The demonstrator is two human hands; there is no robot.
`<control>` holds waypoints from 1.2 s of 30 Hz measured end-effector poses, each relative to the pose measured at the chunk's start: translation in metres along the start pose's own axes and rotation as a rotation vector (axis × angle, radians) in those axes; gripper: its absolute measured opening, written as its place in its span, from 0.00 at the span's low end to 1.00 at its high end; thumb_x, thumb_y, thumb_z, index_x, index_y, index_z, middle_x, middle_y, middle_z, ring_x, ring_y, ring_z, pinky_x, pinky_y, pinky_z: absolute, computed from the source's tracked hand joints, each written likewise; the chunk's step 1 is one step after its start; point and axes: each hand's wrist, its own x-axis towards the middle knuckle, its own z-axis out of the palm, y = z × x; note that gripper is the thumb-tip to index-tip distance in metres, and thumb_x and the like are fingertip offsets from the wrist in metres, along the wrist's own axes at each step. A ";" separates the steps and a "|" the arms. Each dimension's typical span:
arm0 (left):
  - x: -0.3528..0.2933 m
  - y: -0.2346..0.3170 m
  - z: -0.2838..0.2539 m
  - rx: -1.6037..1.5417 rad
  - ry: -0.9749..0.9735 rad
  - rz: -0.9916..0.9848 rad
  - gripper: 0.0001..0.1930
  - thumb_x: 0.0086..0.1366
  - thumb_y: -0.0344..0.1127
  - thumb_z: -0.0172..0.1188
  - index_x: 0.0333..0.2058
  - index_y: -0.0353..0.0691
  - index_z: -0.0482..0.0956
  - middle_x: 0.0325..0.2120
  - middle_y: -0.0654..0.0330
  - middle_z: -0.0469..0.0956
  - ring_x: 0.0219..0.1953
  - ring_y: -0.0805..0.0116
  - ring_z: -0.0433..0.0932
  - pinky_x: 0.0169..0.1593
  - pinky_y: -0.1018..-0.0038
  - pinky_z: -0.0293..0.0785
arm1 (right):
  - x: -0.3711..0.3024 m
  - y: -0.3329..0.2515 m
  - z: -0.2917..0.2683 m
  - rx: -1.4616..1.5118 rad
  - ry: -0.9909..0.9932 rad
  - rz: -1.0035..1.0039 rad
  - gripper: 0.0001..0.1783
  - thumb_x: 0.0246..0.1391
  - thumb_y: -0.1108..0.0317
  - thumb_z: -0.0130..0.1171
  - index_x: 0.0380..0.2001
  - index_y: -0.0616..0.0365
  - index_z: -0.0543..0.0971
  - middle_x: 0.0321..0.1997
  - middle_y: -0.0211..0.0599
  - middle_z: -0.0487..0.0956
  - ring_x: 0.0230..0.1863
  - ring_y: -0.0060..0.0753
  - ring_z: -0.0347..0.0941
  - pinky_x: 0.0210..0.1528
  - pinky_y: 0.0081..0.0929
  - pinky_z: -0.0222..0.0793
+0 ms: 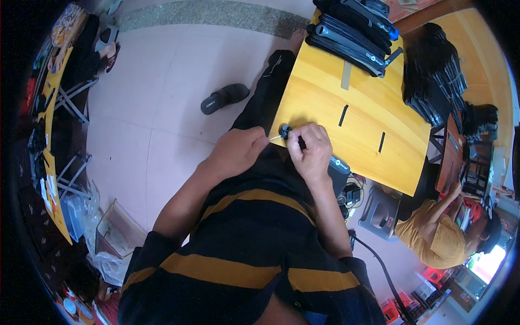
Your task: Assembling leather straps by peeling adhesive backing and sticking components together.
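Bright diffuse light, soft shadows on floor (179, 67), lower-right glare, strong edge distortion

On the table (306, 95), a stack of items (349, 38) lies beyond the right hand (311, 151).

In my right hand (312, 150) the small rounded piece (284, 130) looks like black plastic with a slight shine, and the thin pale rod (275, 137) in my left hand (238, 151) is smooth, metal or plastic I cannot tell. The tabletop (360, 143) is smooth wood-grained board with a soft sheen, and the piled black goods (349, 40) look like dull cloth. My striped shirt (246, 227) is matt cloth, the sandal (225, 98) dull black rubber or foam by its look, the floor (173, 81) smooth tile edged with a rough speckled stone strip (216, 18), and the bag (111, 266) thin, glossy clear plastic.
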 end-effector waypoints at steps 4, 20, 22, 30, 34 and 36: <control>0.006 0.014 -0.009 -0.307 -0.040 -0.164 0.17 0.73 0.47 0.63 0.33 0.37 0.81 0.20 0.58 0.79 0.25 0.70 0.79 0.32 0.70 0.74 | 0.000 -0.007 -0.010 0.139 -0.016 0.090 0.05 0.52 0.75 0.67 0.28 0.58 0.79 0.30 0.40 0.79 0.32 0.45 0.77 0.38 0.37 0.72; 0.013 0.044 0.008 -0.414 0.105 0.145 0.14 0.69 0.37 0.56 0.27 0.31 0.76 0.17 0.50 0.73 0.19 0.63 0.74 0.26 0.65 0.66 | 0.002 -0.032 -0.030 0.182 0.080 -0.052 0.06 0.51 0.76 0.67 0.30 0.58 0.78 0.31 0.42 0.78 0.32 0.46 0.77 0.37 0.38 0.74; 0.013 0.043 0.012 -0.384 0.163 0.165 0.14 0.68 0.36 0.55 0.26 0.32 0.76 0.18 0.47 0.73 0.19 0.59 0.74 0.27 0.64 0.67 | 0.004 -0.033 -0.033 0.113 0.014 -0.065 0.06 0.52 0.74 0.67 0.32 0.57 0.78 0.31 0.41 0.78 0.32 0.47 0.78 0.37 0.40 0.74; 0.011 0.044 0.005 -0.335 0.084 0.106 0.12 0.70 0.34 0.56 0.29 0.31 0.74 0.18 0.49 0.71 0.21 0.69 0.69 0.29 0.66 0.67 | 0.011 -0.042 -0.039 -0.168 -0.196 -0.081 0.09 0.56 0.69 0.64 0.39 0.54 0.75 0.30 0.41 0.75 0.32 0.49 0.79 0.33 0.43 0.75; 0.013 0.048 0.005 -0.342 0.097 0.131 0.13 0.70 0.35 0.56 0.28 0.31 0.75 0.18 0.50 0.70 0.21 0.70 0.69 0.28 0.66 0.66 | 0.009 -0.035 -0.031 -0.038 -0.062 -0.052 0.05 0.58 0.74 0.60 0.36 0.58 0.75 0.29 0.44 0.77 0.28 0.49 0.79 0.30 0.41 0.75; 0.014 0.052 0.004 -0.404 0.077 0.130 0.14 0.70 0.35 0.56 0.27 0.32 0.75 0.17 0.53 0.69 0.21 0.72 0.69 0.27 0.67 0.65 | 0.007 -0.033 -0.028 0.069 0.005 -0.038 0.03 0.59 0.76 0.59 0.35 0.60 0.75 0.28 0.44 0.77 0.27 0.47 0.78 0.30 0.38 0.74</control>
